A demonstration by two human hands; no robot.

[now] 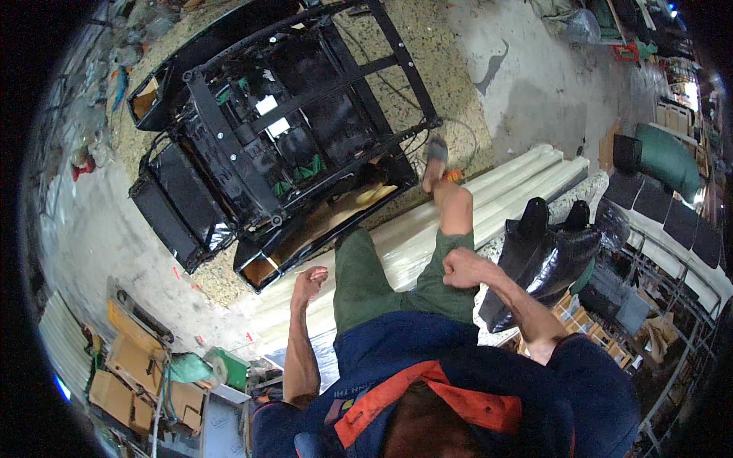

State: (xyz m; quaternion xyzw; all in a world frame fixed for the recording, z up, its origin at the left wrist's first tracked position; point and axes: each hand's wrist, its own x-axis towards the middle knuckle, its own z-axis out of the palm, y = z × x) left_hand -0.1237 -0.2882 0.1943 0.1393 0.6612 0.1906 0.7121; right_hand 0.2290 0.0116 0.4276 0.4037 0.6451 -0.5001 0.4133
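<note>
Beside the lower edge of a large black upholstered seat (pixel 191 198), my left hand (pixel 308 285) hangs in the air. Its fingers are loosely bent and a little apart, with nothing visible in them. My right hand (pixel 463 269) is closed in a fist over my right thigh, and nothing sticks out of it. The seat lies with its underside up, showing a black metal frame (pixel 202 118) with crossbars, bolts and a white label (pixel 272 116). Neither hand touches it. A sandalled foot (pixel 435 156) is by the frame's right corner.
Under the seat lies a speckled foam sheet (pixel 458 114). Long pale wrapped strips (pixel 504 183) run beneath my legs. At the right are black glossy wrapped pieces (pixel 534 252) and a metal rack (pixel 672 282). Cardboard pieces (pixel 134 362) and a green box (pixel 229 370) stand lower left.
</note>
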